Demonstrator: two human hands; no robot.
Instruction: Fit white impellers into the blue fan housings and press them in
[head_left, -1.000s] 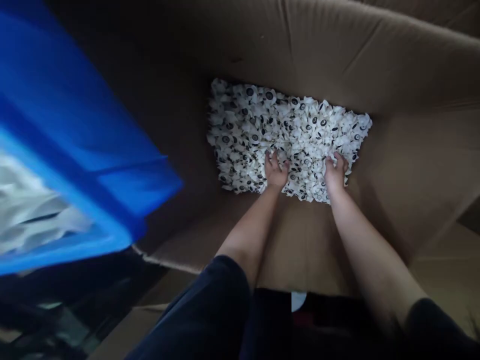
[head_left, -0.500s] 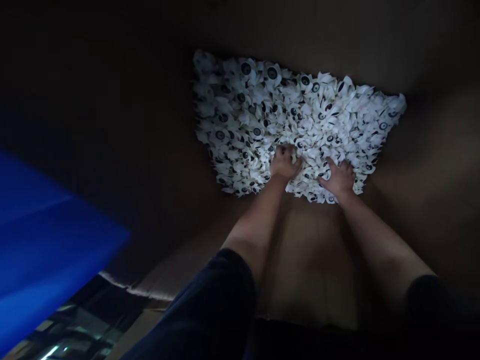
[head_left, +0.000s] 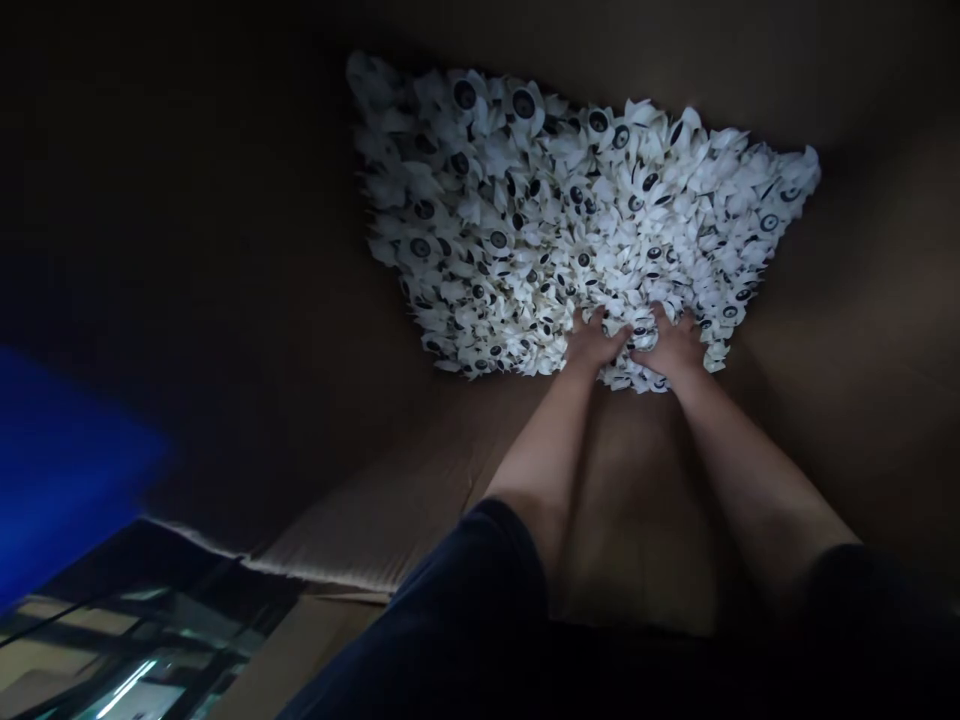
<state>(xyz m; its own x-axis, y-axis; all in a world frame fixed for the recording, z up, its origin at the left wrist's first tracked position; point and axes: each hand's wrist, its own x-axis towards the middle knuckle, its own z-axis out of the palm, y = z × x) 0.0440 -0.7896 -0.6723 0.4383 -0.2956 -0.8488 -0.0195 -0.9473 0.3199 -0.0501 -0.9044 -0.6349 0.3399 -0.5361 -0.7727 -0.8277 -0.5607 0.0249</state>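
A deep heap of white bladed plastic pieces with dark round hubs, like small fan blades (head_left: 570, 230), lies at the bottom of a large cardboard box (head_left: 637, 530). Both my arms reach down to the near edge of this heap. My left hand (head_left: 595, 345) rests on the pieces with its fingers spread. Just to its right, my right hand (head_left: 675, 350) also lies on them, fingers apart and thumb towards the left hand. Neither hand shows a piece in its grasp. Some fingertips are partly hidden among the blades.
Dark cardboard walls rise around the heap. The box's torn near-left edge (head_left: 322, 575) runs below a blue sheet or panel (head_left: 67, 470), blurred at the left. Past that edge, at lower left, blurred items and a bright light strip (head_left: 127, 688) appear.
My left hand has moved right, closer to my right hand, and its fingers now spread over the pieces. The right hand stays nearly in place. The view has shifted slightly.
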